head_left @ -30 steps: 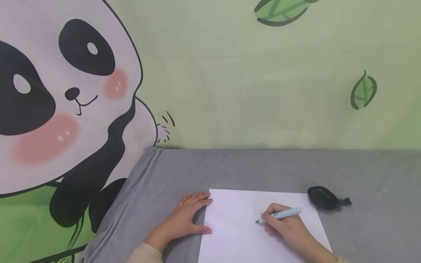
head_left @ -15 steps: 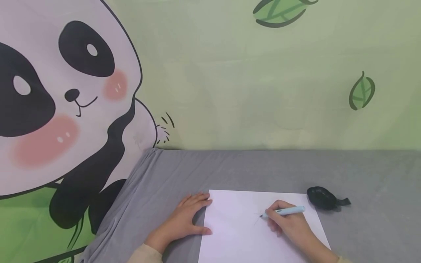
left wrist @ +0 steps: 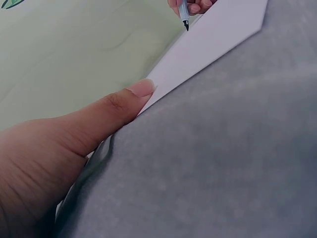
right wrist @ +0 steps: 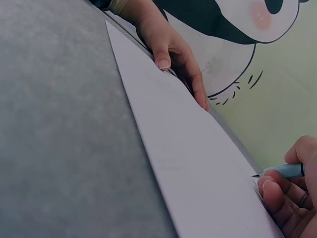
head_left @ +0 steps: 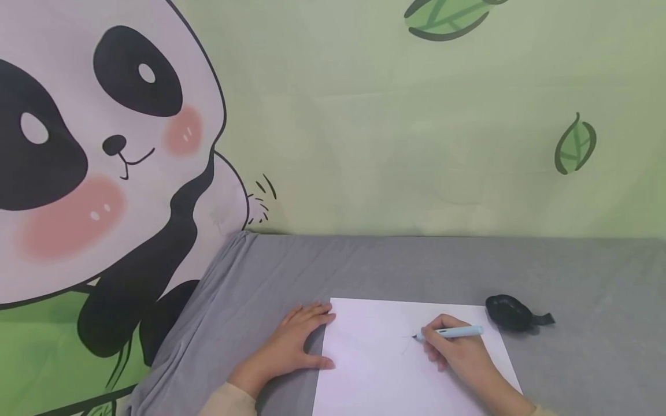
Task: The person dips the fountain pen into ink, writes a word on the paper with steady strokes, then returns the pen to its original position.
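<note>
A white sheet of paper (head_left: 364, 370) lies on the grey cloth, with a few faint thin lines near its middle. My right hand (head_left: 458, 349) pinches a light blue fountain pen (head_left: 460, 332), its dark nib at those lines. In the right wrist view the pen (right wrist: 290, 171) shows between thumb and fingers, nib close to the paper (right wrist: 183, 148). My left hand (head_left: 291, 344) lies spread at the sheet's left edge, thumb and fingertips touching it. The left wrist view shows the left thumb (left wrist: 111, 109) resting on the paper's edge.
A black pouch-like object (head_left: 510, 314) with a short tail sits at the paper's upper right corner. Grey cloth (head_left: 395, 266) covers the table. Behind it hangs a green backdrop (head_left: 390, 127) printed with a panda and leaves.
The right hand with the pen has shifted slightly right and up on the sheet. A short slanted line now shows where the nib was. My left hand stays put.
</note>
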{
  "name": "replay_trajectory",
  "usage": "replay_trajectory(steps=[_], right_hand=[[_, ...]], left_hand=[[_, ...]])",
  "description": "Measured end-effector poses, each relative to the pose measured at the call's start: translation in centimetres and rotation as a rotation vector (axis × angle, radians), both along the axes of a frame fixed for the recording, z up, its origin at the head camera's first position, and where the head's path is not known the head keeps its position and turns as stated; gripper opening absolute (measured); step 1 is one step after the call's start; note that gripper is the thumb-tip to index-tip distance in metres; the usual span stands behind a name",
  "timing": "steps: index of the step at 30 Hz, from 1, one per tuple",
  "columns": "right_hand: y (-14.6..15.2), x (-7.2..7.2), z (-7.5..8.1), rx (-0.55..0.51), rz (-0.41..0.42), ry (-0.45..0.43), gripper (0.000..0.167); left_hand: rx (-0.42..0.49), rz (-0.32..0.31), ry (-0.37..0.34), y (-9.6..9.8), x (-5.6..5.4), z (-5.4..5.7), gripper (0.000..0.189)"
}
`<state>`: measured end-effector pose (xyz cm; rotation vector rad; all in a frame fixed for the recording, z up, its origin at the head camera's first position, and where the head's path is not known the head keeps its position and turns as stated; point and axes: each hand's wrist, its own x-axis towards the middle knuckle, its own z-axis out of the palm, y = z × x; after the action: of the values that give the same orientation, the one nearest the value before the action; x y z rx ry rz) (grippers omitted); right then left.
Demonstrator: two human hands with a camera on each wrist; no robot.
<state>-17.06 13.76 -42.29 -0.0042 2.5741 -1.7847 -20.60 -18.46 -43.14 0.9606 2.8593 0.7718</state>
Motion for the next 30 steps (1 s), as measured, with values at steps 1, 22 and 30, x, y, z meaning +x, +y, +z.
replay_trajectory(steps=[1, 22, 30], right_hand=[[-0.03, 0.03, 0.05, -0.004, 0.001, -0.001, 0.016], [0.04, -0.04, -0.17, -0.018, -0.005, -0.019, 0.017], [0.12, -0.04, -0.16, -0.013, -0.006, -0.025, 0.017]], left_hand=[[-0.001, 0.0, -0.001, -0.01, 0.0, 0.0, 0.083], [-0.009, 0.002, 0.003, -0.03, 0.01, 0.03, 0.082], [-0.008, -0.004, 0.005, -0.05, -0.03, 0.01, 0.082]])
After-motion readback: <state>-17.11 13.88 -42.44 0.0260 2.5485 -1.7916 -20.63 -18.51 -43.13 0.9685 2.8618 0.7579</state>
